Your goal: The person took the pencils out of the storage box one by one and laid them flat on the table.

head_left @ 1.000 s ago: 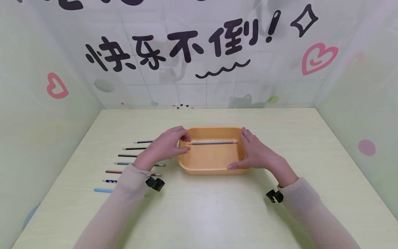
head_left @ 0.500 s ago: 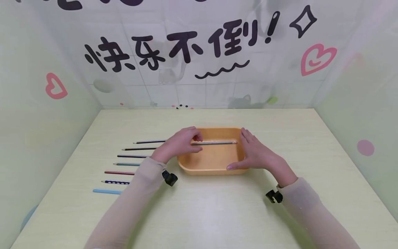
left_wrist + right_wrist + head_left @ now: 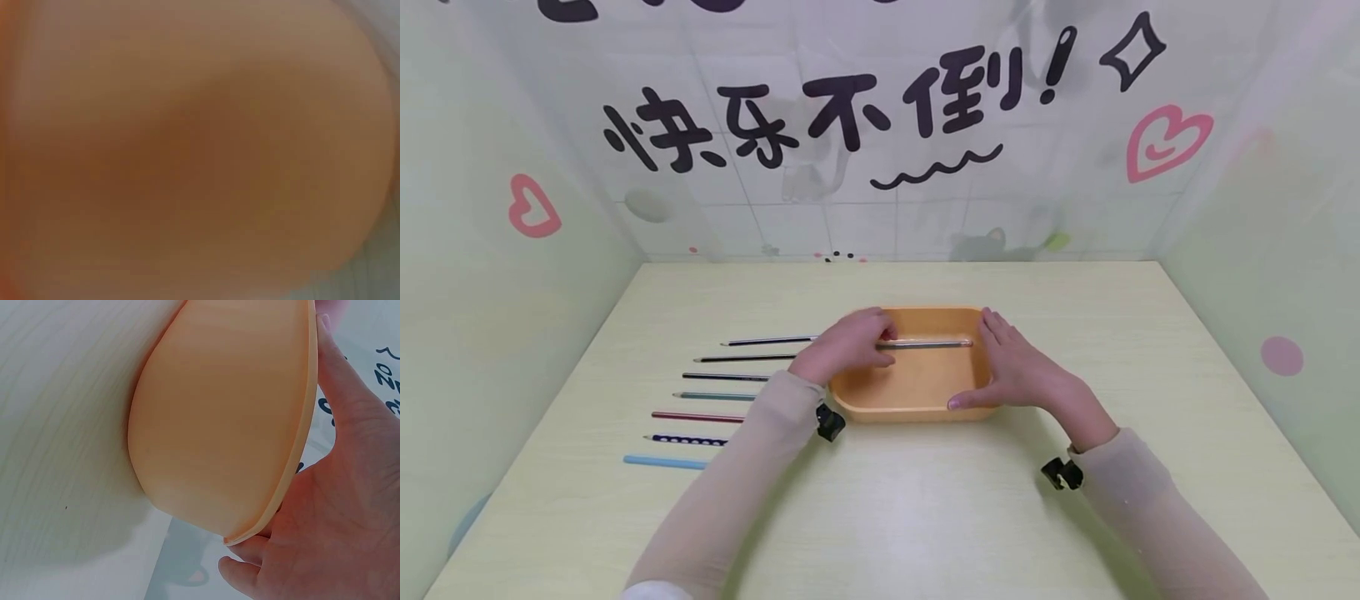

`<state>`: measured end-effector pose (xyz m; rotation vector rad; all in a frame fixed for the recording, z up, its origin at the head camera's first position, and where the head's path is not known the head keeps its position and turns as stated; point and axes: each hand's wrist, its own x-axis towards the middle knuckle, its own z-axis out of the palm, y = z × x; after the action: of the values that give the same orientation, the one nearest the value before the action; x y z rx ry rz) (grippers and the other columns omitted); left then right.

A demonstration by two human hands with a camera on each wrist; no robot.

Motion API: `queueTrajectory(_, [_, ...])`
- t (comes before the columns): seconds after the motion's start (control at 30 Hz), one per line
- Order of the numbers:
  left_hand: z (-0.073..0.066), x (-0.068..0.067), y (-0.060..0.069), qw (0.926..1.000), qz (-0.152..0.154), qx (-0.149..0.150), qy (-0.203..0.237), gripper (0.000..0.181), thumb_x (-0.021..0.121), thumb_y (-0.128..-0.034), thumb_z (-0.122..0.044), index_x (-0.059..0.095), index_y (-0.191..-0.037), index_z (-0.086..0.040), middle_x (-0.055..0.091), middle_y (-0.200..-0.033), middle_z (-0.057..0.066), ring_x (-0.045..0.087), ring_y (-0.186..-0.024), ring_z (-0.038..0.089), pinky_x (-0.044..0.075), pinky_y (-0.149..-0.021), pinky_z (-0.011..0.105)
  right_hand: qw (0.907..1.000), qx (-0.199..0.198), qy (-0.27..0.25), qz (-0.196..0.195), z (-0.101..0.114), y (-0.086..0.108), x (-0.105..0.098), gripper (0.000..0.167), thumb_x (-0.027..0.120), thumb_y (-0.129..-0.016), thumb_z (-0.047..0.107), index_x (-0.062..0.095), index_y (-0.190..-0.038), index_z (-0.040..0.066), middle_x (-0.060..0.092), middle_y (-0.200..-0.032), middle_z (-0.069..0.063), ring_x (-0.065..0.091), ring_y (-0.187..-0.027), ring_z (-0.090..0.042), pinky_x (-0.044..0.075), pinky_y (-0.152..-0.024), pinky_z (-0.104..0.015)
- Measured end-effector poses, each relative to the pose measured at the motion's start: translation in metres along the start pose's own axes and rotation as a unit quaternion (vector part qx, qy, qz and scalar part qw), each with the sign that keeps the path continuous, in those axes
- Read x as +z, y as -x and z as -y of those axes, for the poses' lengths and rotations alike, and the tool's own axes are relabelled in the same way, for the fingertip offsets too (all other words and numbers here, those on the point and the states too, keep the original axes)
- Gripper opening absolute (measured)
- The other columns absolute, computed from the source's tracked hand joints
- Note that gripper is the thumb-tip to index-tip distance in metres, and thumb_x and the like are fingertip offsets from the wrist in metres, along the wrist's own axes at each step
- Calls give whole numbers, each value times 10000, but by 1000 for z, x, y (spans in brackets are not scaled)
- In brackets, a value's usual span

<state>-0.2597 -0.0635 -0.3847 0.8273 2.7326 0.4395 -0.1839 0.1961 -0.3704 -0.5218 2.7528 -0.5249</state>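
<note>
A rectangular orange tray (image 3: 919, 385) stands mid-table, with one grey pencil (image 3: 925, 344) lying across its far part. My left hand (image 3: 847, 340) reaches over the tray's left end, thumb and fingers apart on either side of the pencil. That pencil's left end is hidden by the hand. My right hand (image 3: 1028, 368) rests on the tray's right end, its straight fingers at the far corner and its thumb along the front rim. In the right wrist view the tray's outer wall (image 3: 219, 425) rises beside the hand (image 3: 331, 519). Orange blur fills most of the left wrist view.
To the left of the tray several pencils lie in a spaced row, among them a red one (image 3: 696, 416), a dark blue dotted one (image 3: 688, 439) and a light blue stick (image 3: 662, 462). My left sleeve covers some right ends. A printed curtain (image 3: 880, 225) stands behind the table.
My left hand has moved right, from the tray's left rim to over the pencil inside. The pencil, the tray and my right hand stay nearly still.
</note>
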Motion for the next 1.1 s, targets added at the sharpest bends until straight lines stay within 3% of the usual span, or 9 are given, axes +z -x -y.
queueTrajectory(0.13, [-5, 1, -6, 9994, 117, -50, -310, 340, 734, -880, -226, 671, -1169, -58, 658, -1133, 56, 564, -983, 192, 497, -948, 326, 10000, 24, -25, 11, -1, 0, 0, 1358, 746, -711, 707, 55, -1540, -116, -48, -1655, -253, -23, -1543, -425, 99, -1243, -571])
queueTrajectory(0.27, [-8, 6, -10, 9974, 165, -83, -697, 204, 729, -873, -208, 685, -1031, -86, 612, -995, 38, 509, -902, 191, 440, -805, 298, 10000, 22, -14, -1, -1, 0, 1, 1358, 744, -710, 711, 56, -1541, -115, -48, -1655, -253, -21, -1543, -426, 100, -1243, -570])
queueTrajectory(0.4, [-8, 12, -13, 9963, 128, -132, -843, 138, 721, -856, -164, 659, -963, -103, 579, -952, 33, 487, -891, 194, 415, -772, 302, 10000, 9, -17, -7, -1, 0, 1, 1352, 747, -713, 703, 58, -1540, -115, -49, -1655, -252, -23, -1543, -425, 99, -1244, -569])
queueTrajectory(0.53, [-10, 13, -13, 9966, 130, -202, -791, 141, 707, -862, -126, 668, -996, -104, 599, -970, 36, 510, -905, 194, 445, -790, 308, 10000, -7, -8, -12, -1, 0, 1, 1351, 751, -717, 695, 52, -1539, -118, -46, -1654, -257, -20, -1543, -426, 98, -1244, -568])
queueTrajectory(0.67, [-11, 14, -13, 9972, 224, -177, -694, 79, 676, -871, -63, 670, -916, -128, 597, -879, 8, 533, -838, 173, 428, -718, 268, 10000, -27, -6, -20, -1, 0, 0, 1347, 755, -722, 684, 47, -1536, -123, -45, -1652, -262, -17, -1542, -428, 95, -1245, -568])
queueTrajectory(0.83, [-10, 17, -12, 9978, 401, -106, -522, 167, 641, -859, -1, 654, -829, -165, 597, -797, -21, 552, -784, 156, 419, -670, 236, 10000, -32, -16, -28, 0, 0, 0, 1332, 760, -727, 670, 63, -1534, -129, -35, -1650, -270, -10, -1539, -438, 99, -1243, -571])
queueTrajectory(1.1, [-8, 18, -9, 9971, 693, 15, -297, 162, 695, -815, -35, 615, -796, -175, 575, -752, -27, 542, -740, 154, 392, -616, 234, 9999, -54, -50, -70, 0, 0, 1, 1330, 761, -726, 669, 74, -1531, -136, -34, -1649, -275, -8, -1538, -444, 102, -1243, -573])
